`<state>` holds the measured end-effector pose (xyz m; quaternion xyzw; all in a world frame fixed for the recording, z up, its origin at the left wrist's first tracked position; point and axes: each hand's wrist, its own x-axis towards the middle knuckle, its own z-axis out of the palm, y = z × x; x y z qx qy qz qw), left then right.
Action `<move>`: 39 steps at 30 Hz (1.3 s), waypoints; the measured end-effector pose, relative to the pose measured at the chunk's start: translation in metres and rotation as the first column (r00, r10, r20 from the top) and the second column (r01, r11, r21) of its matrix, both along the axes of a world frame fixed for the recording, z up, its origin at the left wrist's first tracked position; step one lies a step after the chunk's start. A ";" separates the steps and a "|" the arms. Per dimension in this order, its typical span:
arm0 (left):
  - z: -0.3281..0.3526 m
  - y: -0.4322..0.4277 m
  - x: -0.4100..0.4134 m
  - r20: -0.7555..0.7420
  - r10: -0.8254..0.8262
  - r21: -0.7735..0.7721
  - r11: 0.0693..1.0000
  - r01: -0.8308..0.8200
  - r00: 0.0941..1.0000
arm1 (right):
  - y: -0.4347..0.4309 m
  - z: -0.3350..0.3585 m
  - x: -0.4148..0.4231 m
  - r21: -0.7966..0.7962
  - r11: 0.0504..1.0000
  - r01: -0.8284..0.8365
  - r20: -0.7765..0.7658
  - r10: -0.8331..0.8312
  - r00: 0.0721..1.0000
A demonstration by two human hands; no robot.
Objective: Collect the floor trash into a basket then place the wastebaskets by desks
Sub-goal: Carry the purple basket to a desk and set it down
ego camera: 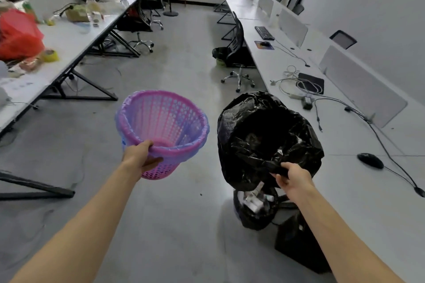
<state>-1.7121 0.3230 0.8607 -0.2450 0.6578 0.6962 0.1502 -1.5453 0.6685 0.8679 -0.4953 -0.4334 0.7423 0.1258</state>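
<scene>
Head view: left hand [142,156] is gripping the pink wastebasket [165,119] by its near rim, fingers curling round it. Right hand [293,178] is clutching the black-bagged wastebasket [264,135] by its liner. Both are hanging above the aisle beside the desk [345,142], likely being carried for placing.

Grey floor [184,71] bears a trash-filled black bag [250,221] and a wheeled chair [236,48].

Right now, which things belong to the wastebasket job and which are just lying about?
Job: pink basket in the left hand; black bag in the right hand; trash-filled bag below it; green basket by the right-hand desk.
Lying about: red bag, tape roll, keyboard, mouse, cables.
</scene>
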 end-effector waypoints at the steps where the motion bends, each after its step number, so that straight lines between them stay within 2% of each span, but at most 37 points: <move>1: 0.000 0.005 -0.021 -0.001 -0.008 -0.002 1.000 0.008 1.000 | 0.005 -0.001 -0.020 -0.004 1.000 -0.001 -0.007 0.001 1.000; 9: -0.002 0.055 -0.207 0.032 0.045 -0.036 0.998 -0.044 0.998 | 0.065 -0.015 -0.219 -0.029 0.999 -0.044 0.007 0.045 0.999; 17: 0.019 0.104 -0.387 0.005 0.067 -0.078 0.995 -0.066 0.998 | 0.125 0.005 -0.425 -0.005 0.994 -0.111 0.016 0.111 0.994; 23: 0.008 0.125 -0.535 0.022 0.089 -0.039 0.995 -0.088 0.996 | 0.147 0.004 -0.580 0.015 0.992 -0.124 0.022 0.124 0.992; 32: 0.007 0.153 -0.792 0.057 0.031 0.027 0.999 -0.033 0.998 | 0.162 0.016 -0.805 0.032 0.999 -0.031 0.027 0.030 0.999; 39: 0.024 0.190 -0.964 0.022 -0.035 -0.009 0.999 0.036 0.999 | 0.186 0.016 -0.958 0.016 0.999 0.038 0.030 -0.039 0.999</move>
